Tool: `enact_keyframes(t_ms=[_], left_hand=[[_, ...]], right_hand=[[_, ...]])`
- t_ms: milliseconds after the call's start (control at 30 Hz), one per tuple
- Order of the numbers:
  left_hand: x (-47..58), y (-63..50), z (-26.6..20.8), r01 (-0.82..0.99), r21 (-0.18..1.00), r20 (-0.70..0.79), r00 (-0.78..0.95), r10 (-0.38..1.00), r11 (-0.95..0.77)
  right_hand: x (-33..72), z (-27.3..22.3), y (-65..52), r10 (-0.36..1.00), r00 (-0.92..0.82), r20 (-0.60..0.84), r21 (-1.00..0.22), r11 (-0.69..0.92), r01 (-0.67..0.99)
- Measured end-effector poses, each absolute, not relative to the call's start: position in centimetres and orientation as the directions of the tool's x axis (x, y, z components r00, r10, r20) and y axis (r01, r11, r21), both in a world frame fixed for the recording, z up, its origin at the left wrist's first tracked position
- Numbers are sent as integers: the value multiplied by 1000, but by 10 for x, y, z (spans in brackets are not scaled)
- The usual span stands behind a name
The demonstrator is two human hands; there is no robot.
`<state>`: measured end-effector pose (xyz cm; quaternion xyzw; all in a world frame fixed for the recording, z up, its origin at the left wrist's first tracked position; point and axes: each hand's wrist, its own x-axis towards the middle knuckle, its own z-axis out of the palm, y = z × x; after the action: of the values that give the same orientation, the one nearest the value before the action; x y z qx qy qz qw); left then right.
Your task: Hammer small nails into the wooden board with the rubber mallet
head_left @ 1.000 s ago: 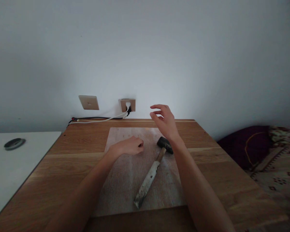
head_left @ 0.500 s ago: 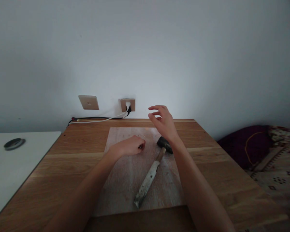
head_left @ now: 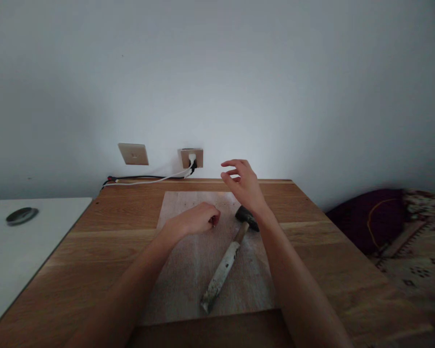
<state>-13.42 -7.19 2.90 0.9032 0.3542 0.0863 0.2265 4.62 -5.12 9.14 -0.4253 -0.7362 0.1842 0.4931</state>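
Note:
A pale wooden board lies flat on the table, with several tiny dark marks or nails in a row near its far edge. My left hand is closed over the board's left half, fingers curled. Something small shows at its fingertips, too small to name. My right hand is raised above the board's far right edge, fingers apart and nothing in them. Below it a hammer rests diagonally on the board, its black head away from me and its worn whitish handle towards me. My right forearm passes close to the head.
The wooden table reaches back to a white wall. A socket there holds plugs, with cables running left along the table's back edge. A white surface with a dark round object stands left. Patterned fabric lies right.
My left hand has shifted very slightly right, its fingers turned a little. My right hand has drifted slightly left, still raised. Hammer and board have not moved.

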Motion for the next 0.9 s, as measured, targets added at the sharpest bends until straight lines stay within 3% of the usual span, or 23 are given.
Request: enact_keyframes(t_ms=[900], left_hand=[[-135, -74, 32, 629, 396, 8, 726, 688, -669]], right_hand=[[46, 91, -51, 813, -170, 557, -686, 566, 458]])
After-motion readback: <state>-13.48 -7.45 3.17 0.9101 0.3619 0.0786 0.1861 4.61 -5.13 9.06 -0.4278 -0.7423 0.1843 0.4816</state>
